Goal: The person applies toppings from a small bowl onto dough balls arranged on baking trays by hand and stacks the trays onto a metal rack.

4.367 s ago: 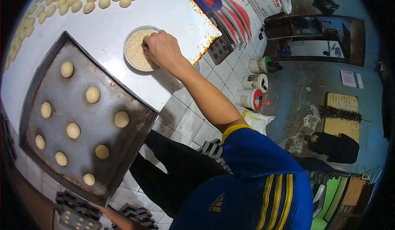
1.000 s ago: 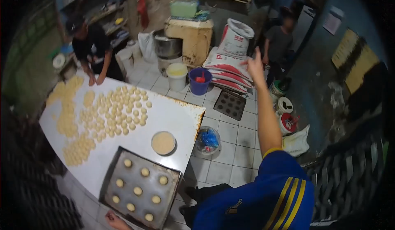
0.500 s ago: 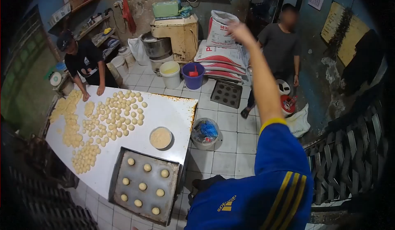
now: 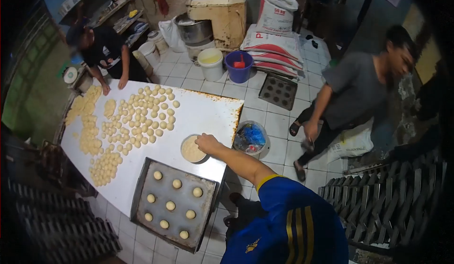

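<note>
My right hand [image 4: 206,144] is at the right rim of a round bowl [image 4: 193,149] of pale, grainy stuff, its fingers closed over the edge. My left hand is out of view. Close by, a dark metal tray [image 4: 161,190] at the table's near edge holds several spaced dough balls [image 4: 170,206]. Many more dough balls [image 4: 142,117] cover the middle of the white table [image 4: 208,108], with flattened-looking dough pieces [image 4: 87,112] at its far left.
A co-worker [image 4: 106,51] has both hands at the table's far left. Another person [image 4: 357,89] stands at right, a small object in one hand. A bin [image 4: 250,138] stands beside the table; buckets [image 4: 239,67], sacks [image 4: 274,46] and a molded tray [image 4: 278,91] lie beyond.
My right hand has come down from raised in the air to the bowl. The person at right has moved nearer and leans. The view has shifted slightly.
</note>
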A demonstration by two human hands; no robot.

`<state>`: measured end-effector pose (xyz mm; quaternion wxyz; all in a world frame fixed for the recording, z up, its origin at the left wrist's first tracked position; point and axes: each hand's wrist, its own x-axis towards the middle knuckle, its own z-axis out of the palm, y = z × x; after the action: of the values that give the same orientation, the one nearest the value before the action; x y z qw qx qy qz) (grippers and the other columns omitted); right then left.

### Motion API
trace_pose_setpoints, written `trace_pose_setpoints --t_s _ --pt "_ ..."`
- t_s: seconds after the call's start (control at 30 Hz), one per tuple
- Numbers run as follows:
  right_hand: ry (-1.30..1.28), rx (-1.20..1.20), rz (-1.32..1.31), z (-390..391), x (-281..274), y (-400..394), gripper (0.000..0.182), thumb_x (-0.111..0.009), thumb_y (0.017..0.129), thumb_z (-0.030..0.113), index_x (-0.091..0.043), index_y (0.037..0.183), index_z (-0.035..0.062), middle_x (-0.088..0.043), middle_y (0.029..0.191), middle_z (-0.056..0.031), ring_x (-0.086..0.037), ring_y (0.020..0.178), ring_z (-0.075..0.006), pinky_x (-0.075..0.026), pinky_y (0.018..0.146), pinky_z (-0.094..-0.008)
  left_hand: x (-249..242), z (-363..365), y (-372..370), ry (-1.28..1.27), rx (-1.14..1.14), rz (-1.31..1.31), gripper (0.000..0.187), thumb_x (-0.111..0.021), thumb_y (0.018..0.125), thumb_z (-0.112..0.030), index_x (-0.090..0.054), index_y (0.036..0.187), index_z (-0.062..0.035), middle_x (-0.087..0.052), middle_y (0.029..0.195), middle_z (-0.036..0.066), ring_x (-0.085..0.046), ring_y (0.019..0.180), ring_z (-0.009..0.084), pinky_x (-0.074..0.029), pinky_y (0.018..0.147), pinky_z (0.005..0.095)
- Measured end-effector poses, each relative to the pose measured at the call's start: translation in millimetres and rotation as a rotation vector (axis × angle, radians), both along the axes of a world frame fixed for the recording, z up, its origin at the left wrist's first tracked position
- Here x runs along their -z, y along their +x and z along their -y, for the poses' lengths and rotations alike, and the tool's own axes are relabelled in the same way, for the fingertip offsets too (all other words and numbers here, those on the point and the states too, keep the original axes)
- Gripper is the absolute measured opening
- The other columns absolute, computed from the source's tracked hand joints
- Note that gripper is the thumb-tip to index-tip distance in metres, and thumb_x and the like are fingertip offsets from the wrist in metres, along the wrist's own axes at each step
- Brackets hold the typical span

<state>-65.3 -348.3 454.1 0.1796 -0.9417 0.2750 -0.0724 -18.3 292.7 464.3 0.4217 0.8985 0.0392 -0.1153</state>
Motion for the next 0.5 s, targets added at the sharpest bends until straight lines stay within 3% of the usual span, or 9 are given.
trace_pose_setpoints --t_s 0.17,0.5 --pt "-0.128 -0.06 -0.031 -3.0 31.3 9.0 0.012 -0.072 0.09 0.014 -0.077 0.099 0.0073 -0.073 0.104 -0.0131 -0.07 0.106 -0.0333 -0.063 0.085 -0.0458 18.8 -13.6 -28.8 0.01 -0.023 -0.112 0.044 -0.069 0.106 -0.02 -0.061 0.139 0.007 -0.07 0.126 0.024 -0.068 0.109 0.0315 -0.057 0.095 0.0424" --pt "-0.136 -0.075 -0.08 3.0 34.7 19.9 0.012 -0.07 0.091 0.017 -0.079 0.091 0.0085 -0.076 0.101 -0.0144 -0.072 0.107 -0.0341 -0.063 0.084 -0.0468 57.9 -49.7 -93.9 -0.013 -0.052 -0.325 0.042 -0.063 0.109 -0.02 -0.057 0.144 0.0027 -0.068 0.128 0.021 -0.068 0.11 0.0277 -0.056 0.094 0.0396"
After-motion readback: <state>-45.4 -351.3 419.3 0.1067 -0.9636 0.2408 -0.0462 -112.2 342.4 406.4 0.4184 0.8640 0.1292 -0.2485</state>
